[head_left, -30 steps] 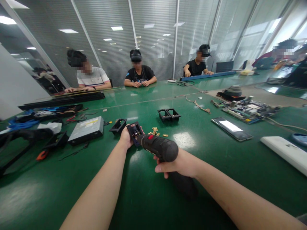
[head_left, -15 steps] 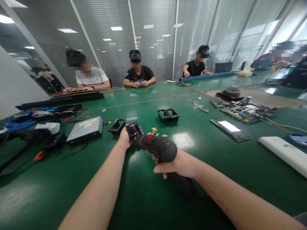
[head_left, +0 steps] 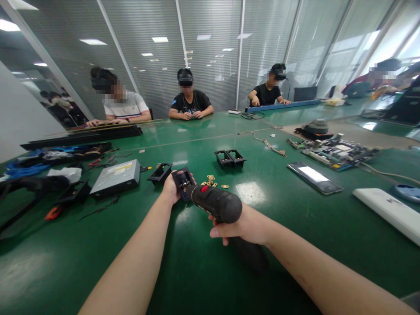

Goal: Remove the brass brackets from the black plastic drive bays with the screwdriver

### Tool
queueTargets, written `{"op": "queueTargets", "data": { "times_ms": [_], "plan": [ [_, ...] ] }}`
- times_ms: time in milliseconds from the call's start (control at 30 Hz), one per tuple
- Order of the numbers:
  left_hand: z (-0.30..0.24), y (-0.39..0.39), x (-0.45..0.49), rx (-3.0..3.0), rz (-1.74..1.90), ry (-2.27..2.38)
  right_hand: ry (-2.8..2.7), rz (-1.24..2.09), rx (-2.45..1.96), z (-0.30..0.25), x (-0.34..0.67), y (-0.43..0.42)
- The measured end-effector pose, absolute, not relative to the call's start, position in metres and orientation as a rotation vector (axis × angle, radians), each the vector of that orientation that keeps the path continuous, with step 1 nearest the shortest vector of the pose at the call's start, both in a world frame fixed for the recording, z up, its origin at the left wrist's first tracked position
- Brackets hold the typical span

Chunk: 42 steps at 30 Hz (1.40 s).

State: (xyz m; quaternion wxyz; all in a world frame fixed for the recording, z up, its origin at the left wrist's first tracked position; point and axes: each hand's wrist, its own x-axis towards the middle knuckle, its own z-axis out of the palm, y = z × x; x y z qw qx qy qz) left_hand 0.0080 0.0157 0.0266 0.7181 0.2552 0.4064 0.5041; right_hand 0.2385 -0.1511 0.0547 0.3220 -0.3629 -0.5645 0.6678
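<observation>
My left hand is closed around a black plastic frame, tilted so its hollow side faces me. In my right hand is a black cordless screwdriver with a red switch, gripped by its handle. Its nose reaches into the frame; the tip itself is hidden. Beyond the tool several small brass plates lie loose on the green table. Another black frame rests just left of my left hand, and a pair of joined black frames stands farther back.
To the left are a metal disc drive, a black strap and blue cables. A phone, a circuit board and a white box-like slab lie to the right. Several people sit across the table.
Almost nothing differs. Both hands, the frame and the screwdriver keep nearly the same place, with only a very slight shift of the view.
</observation>
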Motion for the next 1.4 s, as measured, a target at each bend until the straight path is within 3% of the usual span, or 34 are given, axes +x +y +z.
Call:
{"op": "queueTargets", "data": {
  "times_ms": [1400],
  "plan": [
    [0.0245, 0.016, 0.0077, 0.545, 1.122, 0.917, -1.494, 1.755, -0.937, 0.0541, 0.241, -0.1511]
  ]
}}
